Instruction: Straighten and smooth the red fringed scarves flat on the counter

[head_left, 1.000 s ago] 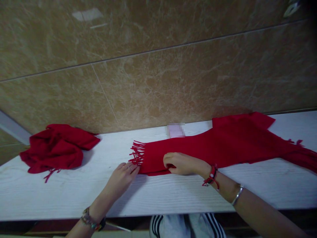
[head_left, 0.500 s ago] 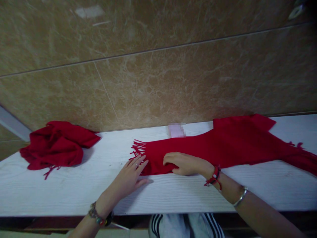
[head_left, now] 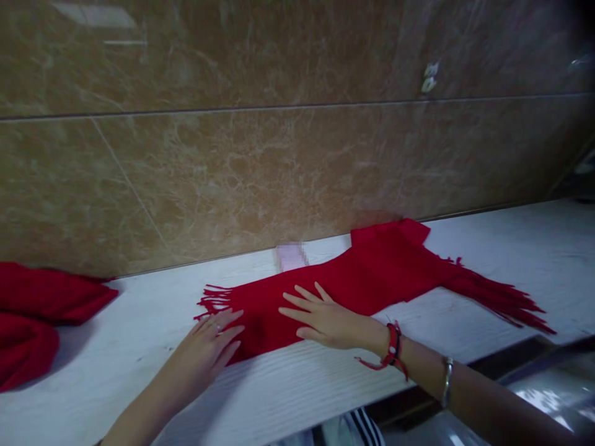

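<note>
In my head view the tiled wall (head_left: 242, 167) fills the far side; it bounds any reach beyond the far edge of the white tabletop (head_left: 534, 260) at its foot. The red scarf (head_left: 357, 279) stretches across the middle of that tabletop, its left part smooth, its right part wider, with a flap angled up toward the wall. I judge it light, soft and limp, not fragile, with enough nap not to slip; pulled from one point it would likely sag and lose its line. I'd take it with both hands by the near and far edges of the smooth stretch, rather than by the loose left fringe (head_left: 216, 297) or the bunched right fringe (head_left: 506, 303). I can't count its layers.

At far left lies a crumpled red heap (head_left: 46, 297), cut off by my view but well apart from the scarf. My right hand (head_left: 325, 319) lies on the scarf, palm down, fingers fanned, gripping nothing. My left hand (head_left: 209, 344) covers the near left corner, fingers loosely extended, not closed on anything. A pale pink packet (head_left: 292, 257) sits right at the scarf's far edge, in the way there; whether they touch, I can't tell. The red cord bracelet (head_left: 395, 350) on my right wrist might snag threads.
</note>
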The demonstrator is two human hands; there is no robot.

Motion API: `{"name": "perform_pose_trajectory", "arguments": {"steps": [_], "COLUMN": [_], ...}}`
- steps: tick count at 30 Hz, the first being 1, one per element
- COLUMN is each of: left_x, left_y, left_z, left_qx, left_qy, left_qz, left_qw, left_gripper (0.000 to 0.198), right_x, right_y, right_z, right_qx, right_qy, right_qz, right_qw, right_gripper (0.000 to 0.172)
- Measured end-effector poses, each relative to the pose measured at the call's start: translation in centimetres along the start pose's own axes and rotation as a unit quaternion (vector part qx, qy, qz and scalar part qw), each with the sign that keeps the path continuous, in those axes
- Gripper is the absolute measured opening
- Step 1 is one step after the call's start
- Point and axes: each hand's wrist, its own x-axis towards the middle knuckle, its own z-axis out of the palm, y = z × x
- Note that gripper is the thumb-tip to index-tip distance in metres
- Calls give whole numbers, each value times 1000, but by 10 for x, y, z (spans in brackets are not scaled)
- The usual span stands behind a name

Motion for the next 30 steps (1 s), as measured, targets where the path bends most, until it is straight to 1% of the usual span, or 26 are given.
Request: {"name": "perform_pose_trajectory", "arguments": {"steps": [1, 3, 5, 7, 9, 10, 13, 15, 17, 18, 19, 21, 23, 24, 25, 28, 30], "left_x": [15, 42, 56, 55, 43, 34, 11, 5, 9, 15, 24, 43, 61, 67, 71, 70, 63], "left_y": [10, 31, 44, 48, 43, 39, 28, 25, 26, 29, 33, 41, 49, 52, 53, 52, 49], "left_z": [2, 10, 22, 34, 41, 41, 34, 26, 19, 16, 14, 13, 16, 19, 22, 31, 33], "left_qx": [-18, -36, -31, -26, -20, -16, -9, -13, -24, -28, -29, -20, -9, -8, -8, -3, 4], "left_qy": [32, 65, 47, 0, -34, -41, -56, -81, -111, -115, -108, -61, -19, -18, -28, -70, -76], "left_qz": [7, 11, -4, -19, -35, -45, -69, -81, -97, -108, -119, -138, -149, -159, -172, -234, -264], "left_qw": [999, 997, 998, 999, 999, 998, 996, 993, 989, 987, 987, 988, 989, 987, 985, 970, 961], "left_gripper": [36, 40, 46, 49, 49, 49, 50, 51, 52, 52, 53, 55, 56, 57, 58, 60, 63], "right_x": [-1, -4, -8, -13, -18, -20, -21, -20, -16, -14, -12, -7, -6, -6, -8, -17, -23], "right_y": [3, 8, 12, 15, 16, 17, 18, 19, 20, 20, 19, 15, 11, 9, 8, 14, 22], "right_z": [-1, 2, 8, 13, 16, 16, 15, 12, 9, 8, 7, 8, 14, 17, 20, 27, 26], "right_qx": [-3, -14, -26, -36, -42, -45, -43, -32, -23, -21, -19, -13, -9, -11, -17, -36, -45], "right_qy": [10, 12, 0, -5, -1, 1, 6, 8, 24, 37, 52, 67, 55, 46, 38, 35, 33], "right_qz": [26, 59, 61, 56, 57, 58, 62, 66, 81, 92, 105, 121, 117, 111, 104, 111, 145], "right_qw": [1000, 998, 998, 998, 998, 997, 997, 997, 996, 995, 993, 990, 992, 993, 994, 993, 988], "right_gripper": [48, 48, 47, 45, 44, 44, 43, 43, 45, 46, 46, 47, 48, 48, 48, 45, 45]}}
